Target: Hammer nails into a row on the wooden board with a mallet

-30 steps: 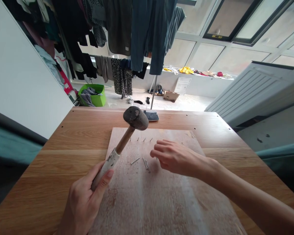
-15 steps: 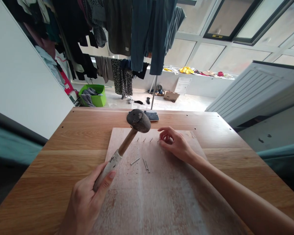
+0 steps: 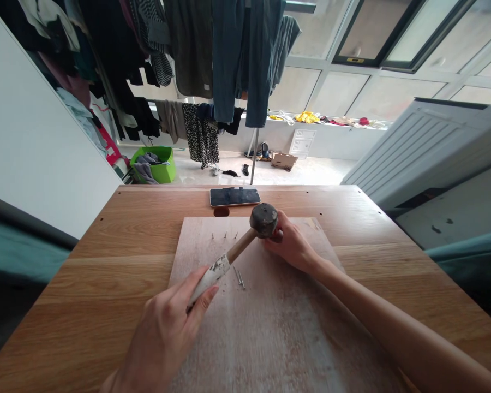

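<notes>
My left hand (image 3: 175, 316) is closed round the white-wrapped grip of a rubber mallet (image 3: 241, 246). Its dark head (image 3: 264, 220) is over the board, in front of my right hand's fingertips. My right hand (image 3: 292, 243) is pinched at the board's far part; a nail showed at its fingertips a moment ago, but the mallet head now covers them. Left of it, a row of upright nails (image 3: 225, 235) stands in the whitish wooden board (image 3: 270, 327). Loose nails (image 3: 240, 279) lie on the board, close to the mallet's handle.
The board rests on a wooden table (image 3: 118, 284). A phone (image 3: 235, 196) lies at the table's far edge, by a dark round hole (image 3: 221, 211). Beyond are hanging clothes (image 3: 192, 49), a green basket (image 3: 162, 169) and a white ridged panel (image 3: 388, 147) at the right.
The mallet has swung right and down, its head now in front of my right fingertips. The view has shifted slightly. One loose nail is now hidden behind the mallet or left hand.
</notes>
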Action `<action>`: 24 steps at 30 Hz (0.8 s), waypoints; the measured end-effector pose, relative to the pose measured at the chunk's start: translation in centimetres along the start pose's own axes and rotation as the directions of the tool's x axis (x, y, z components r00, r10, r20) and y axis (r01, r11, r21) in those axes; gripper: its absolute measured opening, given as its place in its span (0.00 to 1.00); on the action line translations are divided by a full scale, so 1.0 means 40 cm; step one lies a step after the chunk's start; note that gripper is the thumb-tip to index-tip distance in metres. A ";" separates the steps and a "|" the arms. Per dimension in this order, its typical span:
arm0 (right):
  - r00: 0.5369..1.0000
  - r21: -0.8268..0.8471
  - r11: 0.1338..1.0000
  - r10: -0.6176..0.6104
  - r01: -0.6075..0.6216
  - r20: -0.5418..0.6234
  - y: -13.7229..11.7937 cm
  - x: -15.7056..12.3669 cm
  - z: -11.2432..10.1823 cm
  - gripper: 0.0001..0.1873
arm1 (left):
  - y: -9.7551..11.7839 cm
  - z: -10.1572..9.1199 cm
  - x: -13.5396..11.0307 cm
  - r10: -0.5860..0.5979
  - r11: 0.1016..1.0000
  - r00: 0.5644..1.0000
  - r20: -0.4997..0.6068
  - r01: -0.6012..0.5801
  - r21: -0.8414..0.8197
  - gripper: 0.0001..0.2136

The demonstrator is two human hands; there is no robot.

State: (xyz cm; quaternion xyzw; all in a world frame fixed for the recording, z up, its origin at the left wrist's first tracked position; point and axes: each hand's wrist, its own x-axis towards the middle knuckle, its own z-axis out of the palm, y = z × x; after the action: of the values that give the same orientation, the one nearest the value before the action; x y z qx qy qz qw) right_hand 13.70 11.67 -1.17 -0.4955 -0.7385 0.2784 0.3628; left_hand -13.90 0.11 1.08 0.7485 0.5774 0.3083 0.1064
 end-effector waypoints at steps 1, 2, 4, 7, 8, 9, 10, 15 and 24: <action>1.000 -0.005 1.000 -0.010 0.010 0.003 0.004 -0.001 0.000 0.26 | -0.003 0.006 -0.003 0.005 1.000 1.000 0.003 -0.005 0.003 0.20; 1.000 -0.012 1.000 -0.013 0.014 0.003 0.009 -0.002 0.001 0.27 | -0.005 0.010 -0.007 0.009 1.000 1.000 0.000 -0.009 0.000 0.20; 1.000 -0.034 0.999 -0.001 0.000 -0.012 0.018 -0.004 0.003 0.26 | -0.010 0.016 -0.013 0.018 1.000 1.000 -0.016 -0.018 -0.019 0.19; 1.000 -0.060 0.998 0.017 -0.018 -0.027 0.021 -0.004 0.005 0.24 | -0.013 0.020 -0.015 0.027 0.999 1.000 -0.004 -0.027 -0.034 0.18; 1.000 -0.063 0.998 0.013 -0.015 -0.023 0.018 -0.004 0.004 0.24 | -0.013 0.020 -0.014 0.027 0.999 1.000 0.002 -0.027 -0.033 0.19; 1.000 -0.068 0.998 0.008 -0.009 -0.017 0.015 -0.003 0.002 0.24 | -0.013 0.021 -0.014 0.027 0.999 1.000 0.005 -0.027 -0.033 0.19; 1.000 -0.078 0.997 0.003 -0.004 -0.015 0.012 -0.003 -0.001 0.24 | -0.012 0.022 -0.014 0.022 0.999 1.000 0.003 -0.022 -0.035 0.19; 0.984 -0.230 0.970 -0.112 0.078 -0.138 -0.014 -0.025 -0.032 0.16 | -0.010 0.017 -0.024 -0.050 0.990 0.997 -0.050 0.043 -0.131 0.19; 0.585 -0.346 0.509 -0.447 0.788 0.677 -0.233 -0.073 0.000 0.05 | -0.008 -0.007 -0.014 -0.207 0.954 0.978 -0.037 0.194 -0.228 0.21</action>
State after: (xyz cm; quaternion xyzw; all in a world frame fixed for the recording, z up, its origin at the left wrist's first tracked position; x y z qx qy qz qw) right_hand 9.48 5.64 5.24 -0.1808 -0.9821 -0.0161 0.0494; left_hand -14.39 -0.35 0.95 0.6597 0.6151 0.3813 0.2028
